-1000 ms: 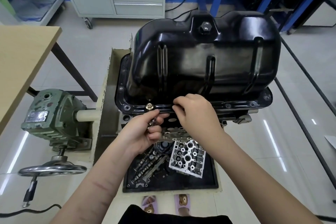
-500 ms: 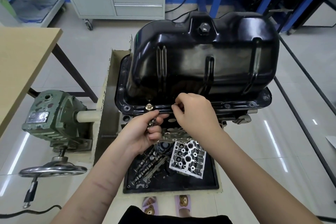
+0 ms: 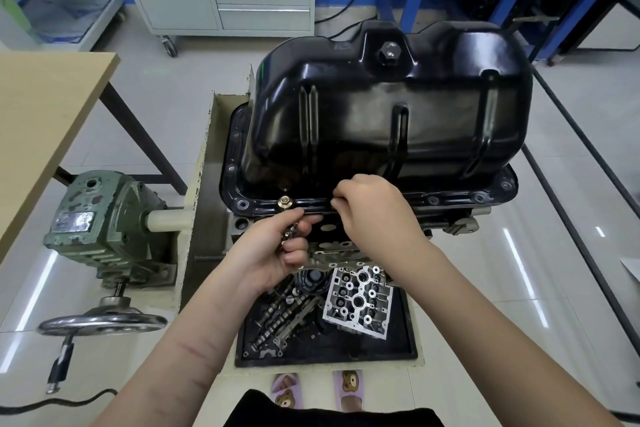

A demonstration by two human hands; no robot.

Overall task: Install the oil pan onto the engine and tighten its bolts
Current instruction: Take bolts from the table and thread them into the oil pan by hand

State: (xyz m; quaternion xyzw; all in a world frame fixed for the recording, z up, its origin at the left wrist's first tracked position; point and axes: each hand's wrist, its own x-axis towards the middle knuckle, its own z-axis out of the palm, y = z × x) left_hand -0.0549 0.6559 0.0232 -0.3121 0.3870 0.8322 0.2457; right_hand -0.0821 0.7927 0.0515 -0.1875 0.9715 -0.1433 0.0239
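One bolt point(image 3: 285, 201) is sitting in the near flange so far, just left of where your hands are working, so you're right at the start of the bolt-up stage. The oil pan point(image 3: 388, 114) is already down on the engine point(image 3: 450, 218), dome up, flange lying on the block's face all along the near edge.

Your right hand point(image 3: 372, 208) is pinching something small at the flange, just right of that seated bolt. Looks like the next bolt going into its hole, though your fingers hide most of it. Your left hand point(image 3: 273, 250) hangs just below the flange, curled round a little bunch of spare bolts point(image 3: 289, 234).

Next move, I'd say: get this one started by finger, straight, no cross-threading. Then keep feeding bolts along the flange toward the right, where several holes point(image 3: 479, 198) still look empty. Leave proper tightening until they're all in.

Below the engine there's a black tray point(image 3: 405, 340) with camshafts point(image 3: 277, 315) and a cylinder head part point(image 3: 360, 302); the green gearbox point(image 3: 104, 222) sits off to the pan's left.
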